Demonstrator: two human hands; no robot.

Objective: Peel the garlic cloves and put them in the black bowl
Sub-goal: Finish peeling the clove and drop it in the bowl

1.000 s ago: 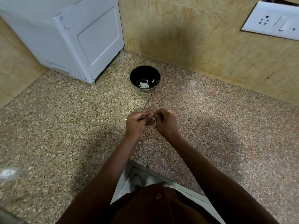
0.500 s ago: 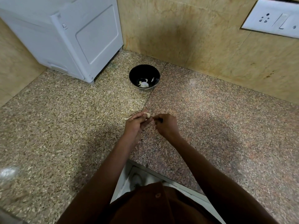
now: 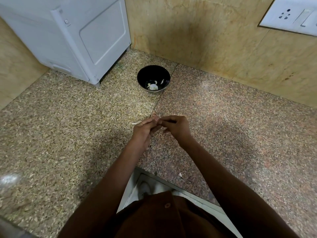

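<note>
Reaching forward over the speckled granite counter (image 3: pixel 68 134), both forearms come in from the bottom of the view and converge, so the two hands meet fingertip to fingertip above the seam between the two stone slabs. The left hand (image 3: pixel 143 130) lies with its back turned up and to the left, fingers bent inward toward the thumb; a thin pale strip of garlic skin (image 3: pixel 136 123) sticks out to the left past its knuckles. The right hand (image 3: pixel 176 127) faces it with the fingers curled and the tips drawn together in a pinch against the left fingertips. Whatever is pinched between them is almost wholly hidden by the fingers, so the garlic clove itself cannot be made out, only that both hands are closed on something small at the point where they touch.

Beyond the hands, well apart from them and farther along the same seam, the black bowl (image 3: pixel 142 74) stands upright near the corner of the wall, with several pale peeled cloves (image 3: pixel 153 86) lying in its bottom. A white appliance (image 3: pixel 77 36) stands to the left of the bowl, and a white switch plate (image 3: pixel 289 16) is set in the wall at upper right. A small scrap of skin (image 3: pixel 180 174) lies at the counter's near edge.
</note>
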